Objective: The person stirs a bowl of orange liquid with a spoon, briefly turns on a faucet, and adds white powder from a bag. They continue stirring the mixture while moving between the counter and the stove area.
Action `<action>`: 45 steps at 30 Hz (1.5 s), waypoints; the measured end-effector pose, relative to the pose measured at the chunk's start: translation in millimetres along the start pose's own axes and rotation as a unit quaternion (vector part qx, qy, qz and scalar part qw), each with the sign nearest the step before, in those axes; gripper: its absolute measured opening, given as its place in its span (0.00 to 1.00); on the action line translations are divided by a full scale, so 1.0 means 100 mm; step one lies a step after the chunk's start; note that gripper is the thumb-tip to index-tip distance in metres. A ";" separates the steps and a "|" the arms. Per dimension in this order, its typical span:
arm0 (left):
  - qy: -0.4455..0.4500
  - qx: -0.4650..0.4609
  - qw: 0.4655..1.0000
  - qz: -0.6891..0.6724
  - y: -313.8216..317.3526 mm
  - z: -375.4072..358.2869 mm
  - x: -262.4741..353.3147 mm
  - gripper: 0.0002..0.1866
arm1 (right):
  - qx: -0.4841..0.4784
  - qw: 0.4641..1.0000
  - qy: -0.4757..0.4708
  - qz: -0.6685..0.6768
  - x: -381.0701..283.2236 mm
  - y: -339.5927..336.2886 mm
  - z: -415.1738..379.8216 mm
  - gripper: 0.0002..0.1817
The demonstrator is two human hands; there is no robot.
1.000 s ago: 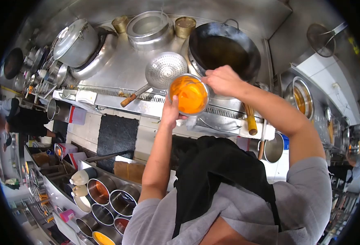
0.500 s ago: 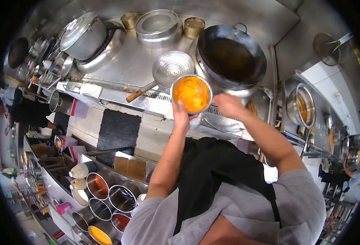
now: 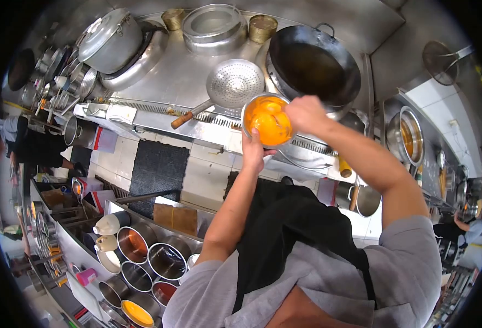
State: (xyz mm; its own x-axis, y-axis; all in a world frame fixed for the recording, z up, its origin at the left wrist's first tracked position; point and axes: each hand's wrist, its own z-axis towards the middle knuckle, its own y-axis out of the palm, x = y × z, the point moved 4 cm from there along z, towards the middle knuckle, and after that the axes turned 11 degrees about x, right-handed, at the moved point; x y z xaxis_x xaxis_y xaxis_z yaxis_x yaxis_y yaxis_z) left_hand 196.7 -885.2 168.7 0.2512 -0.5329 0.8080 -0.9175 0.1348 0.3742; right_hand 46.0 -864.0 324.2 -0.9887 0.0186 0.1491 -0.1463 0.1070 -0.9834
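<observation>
Back in over the right side of the metal bowl (image 3: 244, 121) now, with the right hand (image 3: 308, 113), after a moment just off its edge. Blurred there, fingers curled tight at the rim; impossible to tell what, if anything, is pinched inside that grip. Holding the bowl firm from below and from the near side with the left hand (image 3: 254, 150), thumb up against the wall, fingers tucked under. So, both hands at the same bowl again, steadying on one side, busy on the other. Inside, a glossy orange mixture (image 3: 273, 128), with rounded lumps near the top and smears up the wall. All of this near the middle of the frame, up off the tabletop (image 3: 181, 76) and in front of its near edge. Just beyond the bowl, toward the upper left, a perforated ladle (image 3: 235, 82), laid flat with its wooden handle (image 3: 182, 120) pointing down and left. Up and to the right, a dark wok (image 3: 350, 71) with dark liquid in the bottom. Over in the upper left of the frame, a lidded pot (image 3: 115, 52); at the far left edge, a person (image 3: 33, 142) in dark clothing, well apart from the bowl.
</observation>
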 end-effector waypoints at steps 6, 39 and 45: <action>0.005 0.001 0.998 0.061 -0.37 0.12 0.05 0.26 | -0.028 0.995 -0.037 0.083 0.04 0.38 -0.02 0.11; 0.169 0.092 0.977 0.096 0.26 0.59 0.63 0.29 | 0.067 0.965 0.028 0.254 0.84 0.59 0.78 0.09; 0.161 0.065 0.982 0.073 0.12 1.05 0.77 0.29 | 0.013 0.750 0.185 0.634 0.38 1.54 0.72 0.06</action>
State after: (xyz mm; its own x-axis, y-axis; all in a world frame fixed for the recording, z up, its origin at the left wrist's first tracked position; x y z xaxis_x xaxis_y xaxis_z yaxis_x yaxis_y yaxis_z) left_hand 172.5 -1012.6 188.0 0.1801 -0.2204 0.9586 -0.9773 0.0709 0.1999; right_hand -17.0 -918.5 171.3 -0.2556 0.3651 -0.8952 0.8993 -0.2501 -0.3587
